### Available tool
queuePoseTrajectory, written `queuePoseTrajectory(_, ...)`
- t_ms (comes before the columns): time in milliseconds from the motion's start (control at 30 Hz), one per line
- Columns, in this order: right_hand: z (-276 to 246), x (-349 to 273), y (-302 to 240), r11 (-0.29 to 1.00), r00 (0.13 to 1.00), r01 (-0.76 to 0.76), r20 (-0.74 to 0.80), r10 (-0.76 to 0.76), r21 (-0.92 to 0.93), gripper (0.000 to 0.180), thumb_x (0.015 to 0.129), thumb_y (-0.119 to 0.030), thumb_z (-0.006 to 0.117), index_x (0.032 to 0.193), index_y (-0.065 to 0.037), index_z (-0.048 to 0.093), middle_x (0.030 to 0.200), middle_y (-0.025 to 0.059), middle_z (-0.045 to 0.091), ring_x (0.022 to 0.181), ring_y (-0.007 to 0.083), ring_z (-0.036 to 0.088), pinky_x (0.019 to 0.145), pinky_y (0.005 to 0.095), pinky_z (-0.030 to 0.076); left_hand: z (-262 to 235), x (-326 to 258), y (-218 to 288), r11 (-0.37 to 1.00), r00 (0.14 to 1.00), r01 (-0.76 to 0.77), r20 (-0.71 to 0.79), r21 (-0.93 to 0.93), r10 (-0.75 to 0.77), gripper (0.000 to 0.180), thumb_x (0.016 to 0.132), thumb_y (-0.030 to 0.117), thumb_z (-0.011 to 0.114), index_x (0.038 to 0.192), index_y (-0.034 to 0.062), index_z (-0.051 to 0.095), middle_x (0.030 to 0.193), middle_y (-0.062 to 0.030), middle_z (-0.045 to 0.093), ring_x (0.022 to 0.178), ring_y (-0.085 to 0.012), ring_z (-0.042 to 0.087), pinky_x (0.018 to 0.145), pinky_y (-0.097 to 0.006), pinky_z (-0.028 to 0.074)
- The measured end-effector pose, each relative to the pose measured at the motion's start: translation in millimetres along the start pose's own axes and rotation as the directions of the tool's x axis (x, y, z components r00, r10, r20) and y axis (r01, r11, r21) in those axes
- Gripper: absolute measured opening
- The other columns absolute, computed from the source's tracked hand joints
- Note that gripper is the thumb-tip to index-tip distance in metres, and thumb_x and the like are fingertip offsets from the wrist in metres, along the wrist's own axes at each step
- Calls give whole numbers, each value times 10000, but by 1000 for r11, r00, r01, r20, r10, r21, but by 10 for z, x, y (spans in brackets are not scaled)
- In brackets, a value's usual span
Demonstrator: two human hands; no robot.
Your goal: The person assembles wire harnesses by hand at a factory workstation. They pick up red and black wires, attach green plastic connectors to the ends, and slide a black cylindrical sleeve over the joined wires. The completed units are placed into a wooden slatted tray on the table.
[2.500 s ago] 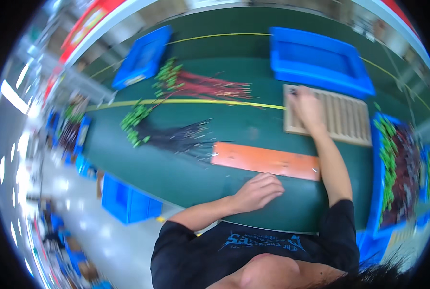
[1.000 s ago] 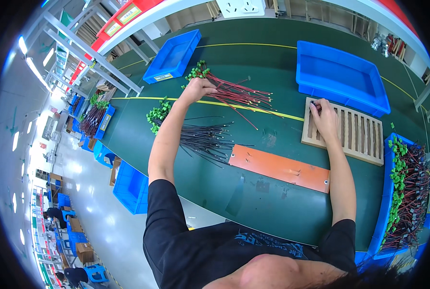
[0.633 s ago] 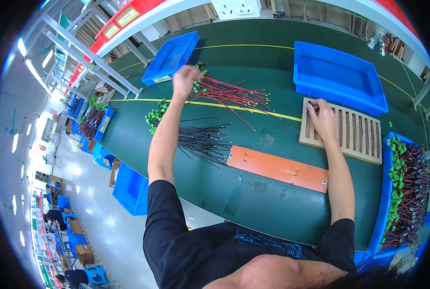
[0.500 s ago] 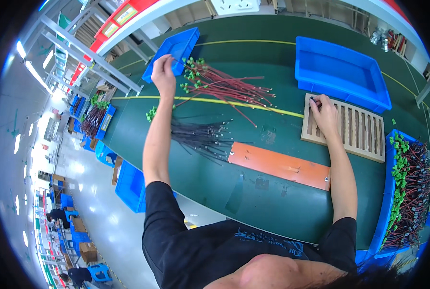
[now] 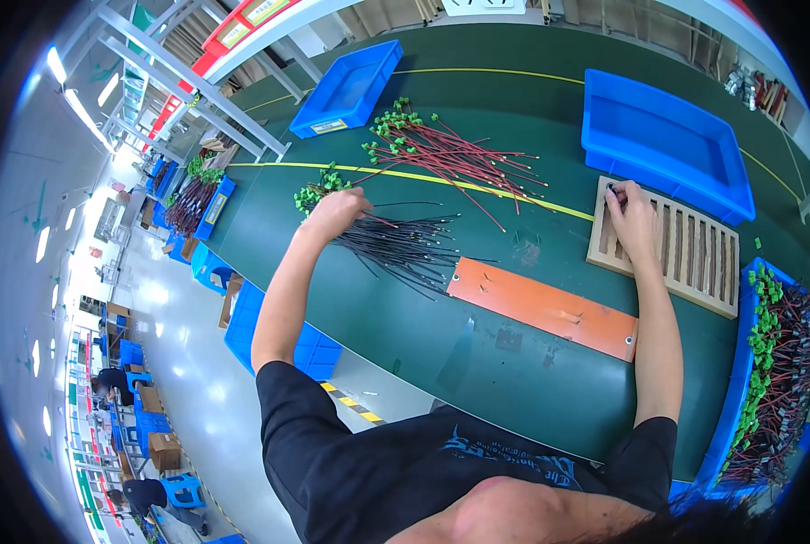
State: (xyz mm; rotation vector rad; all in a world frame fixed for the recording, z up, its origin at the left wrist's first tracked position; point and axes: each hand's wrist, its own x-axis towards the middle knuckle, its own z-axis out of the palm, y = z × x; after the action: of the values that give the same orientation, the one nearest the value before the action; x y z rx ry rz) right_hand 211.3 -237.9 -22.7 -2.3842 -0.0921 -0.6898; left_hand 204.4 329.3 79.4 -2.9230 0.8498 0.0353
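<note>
My left hand [image 5: 336, 214] is closed, fingertips together, over the green-ended top of a bundle of black wires [image 5: 396, 247]. Whatever it pinches is hidden, though a short reddish line shows beside the fingertips. Green connectors [image 5: 321, 188] lie just behind that hand. Farther back, red wires [image 5: 464, 161] with green connectors are spread across the yellow line. My right hand [image 5: 633, 214] rests at the left end of a slotted wooden board [image 5: 695, 243], its thumb and fingers closed around a small dark piece. In front of the black wires' tips lies an orange plate [image 5: 543, 308] with small pins.
Blue trays stand at the back left [image 5: 346, 91] and back right [image 5: 666, 136]. At the right edge, a blue bin [image 5: 729, 399] holds many red and black wires with green connectors. A metal frame [image 5: 196, 86] rises at the table's left end.
My left hand has come down toward me, from beside the back-left tray to the black wires. My right hand stays at the wooden board. The whole view has shifted slightly.
</note>
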Motion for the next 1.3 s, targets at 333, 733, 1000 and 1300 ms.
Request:
queuePoseTrajectory(333, -32, -11, -22, 1000, 1000, 9, 3, -9, -3, 193, 964, -258, 692, 1023, -79, 651, 883, 93, 702, 797, 325, 692, 683, 453, 532, 134, -64, 146, 985, 997, -63, 23, -163, 68, 155, 803, 129, 777, 943, 67, 758, 922, -103, 642, 904, -334, 677, 784, -453, 554)
queuePoseTrajectory(733, -51, -14, -16, 1000, 1000, 13, -6, -13, 9, 185, 967, -244, 687, 1008, -69, 645, 911, 107, 690, 810, 331, 683, 690, 462, 524, -128, -298, -28, 864, 888, 141, -324, -483, -326, 181, 882, 47, 739, 1059, 7, 741, 935, -146, 758, 817, -273, 726, 754, -356, 563)
queuePoseTrajectory(1000, 8, -15, -38, 999, 1000, 25, -4, -24, 21, 189, 969, -238, 686, 1013, -59, 646, 910, 124, 688, 811, 334, 680, 698, 465, 525, -743, -503, -639, 777, 365, 44, -714, -628, -597, 197, 1026, 87, 637, 1149, -16, 751, 997, -75, 772, 836, -142, 726, 778, -279, 577)
queuePoseTrajectory(1300, -186, 3, 6, 902, 982, -57, -140, 128, 427, 163, 1050, -116, 582, 1178, -32, 640, 1040, 46, 703, 879, 105, 622, 780, 286, 509, -994, 250, 1145, 702, 593, -249, -678, -667, -434, 160, 1042, 97, 596, 1001, -6, 712, 820, -40, 691, 781, -108, 638, 753, -268, 512)
